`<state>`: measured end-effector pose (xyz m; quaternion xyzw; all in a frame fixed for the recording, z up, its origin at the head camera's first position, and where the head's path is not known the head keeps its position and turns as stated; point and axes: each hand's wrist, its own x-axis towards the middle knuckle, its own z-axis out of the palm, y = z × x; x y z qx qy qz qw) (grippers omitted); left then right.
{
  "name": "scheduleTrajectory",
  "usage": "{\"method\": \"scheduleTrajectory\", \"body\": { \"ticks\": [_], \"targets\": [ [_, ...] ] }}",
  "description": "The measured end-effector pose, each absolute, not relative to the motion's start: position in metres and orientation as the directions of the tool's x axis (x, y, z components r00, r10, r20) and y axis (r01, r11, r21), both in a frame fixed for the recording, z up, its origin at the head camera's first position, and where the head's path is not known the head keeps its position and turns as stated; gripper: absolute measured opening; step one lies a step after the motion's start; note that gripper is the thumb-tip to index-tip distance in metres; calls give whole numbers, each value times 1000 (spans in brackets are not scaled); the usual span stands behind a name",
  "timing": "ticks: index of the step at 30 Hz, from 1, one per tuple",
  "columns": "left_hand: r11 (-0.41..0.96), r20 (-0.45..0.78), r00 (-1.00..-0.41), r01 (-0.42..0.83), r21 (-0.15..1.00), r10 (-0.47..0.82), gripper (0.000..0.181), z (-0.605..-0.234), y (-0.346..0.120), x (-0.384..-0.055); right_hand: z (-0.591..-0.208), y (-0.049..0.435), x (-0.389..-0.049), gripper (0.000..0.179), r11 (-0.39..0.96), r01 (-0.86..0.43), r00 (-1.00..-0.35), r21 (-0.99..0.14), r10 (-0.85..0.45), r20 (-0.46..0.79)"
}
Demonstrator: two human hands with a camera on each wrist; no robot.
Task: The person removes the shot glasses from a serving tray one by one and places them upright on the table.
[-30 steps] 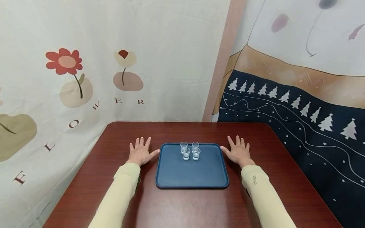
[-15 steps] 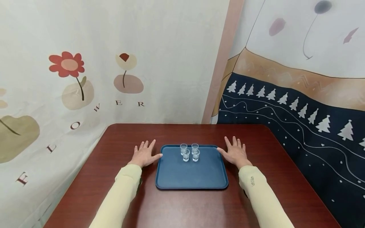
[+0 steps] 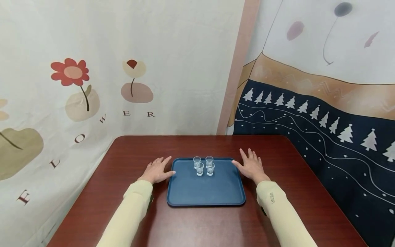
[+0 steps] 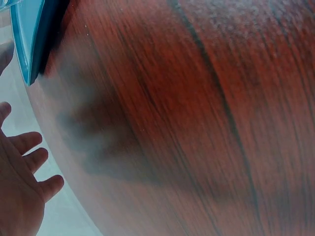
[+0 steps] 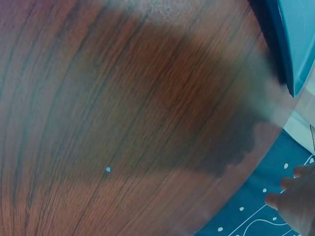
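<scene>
Fingers (image 3: 158, 162) of the left hand (image 3: 155, 172) are lying relaxed and slightly spread, holding nothing; the left thumb is pointing inward, overlapping the left rim of the blue rectangular tray (image 3: 206, 192) in the head view, contact being impossible to tell; the tray is resting flat on the reddish-brown wood-grain table (image 3: 197, 226), between the two hands; four small clear shot glasses (image 3: 200, 169) are standing upright on it, in two rows of two near its far edge; the right hand (image 3: 252, 168) is reaching beside the tray's far right corner, its fingers straight, spread and gripping nothing; its thumb is overlapping that corner in the head view, contact likewise being unclear; dark tree-printed fabric (image 3: 355, 178) is covering the background at far right.
</scene>
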<state>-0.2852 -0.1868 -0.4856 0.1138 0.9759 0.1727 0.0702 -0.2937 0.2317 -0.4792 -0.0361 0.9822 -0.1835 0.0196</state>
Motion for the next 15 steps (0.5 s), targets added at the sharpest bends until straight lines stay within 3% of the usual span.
{"method": "scheduleTrajectory", "body": {
  "ticks": [15],
  "targets": [
    [901,-85,-959,222,372,272,68,-488,-189,-281,-481,208,-293,87,900,-103,-993,-424,-117,-7]
  ]
}}
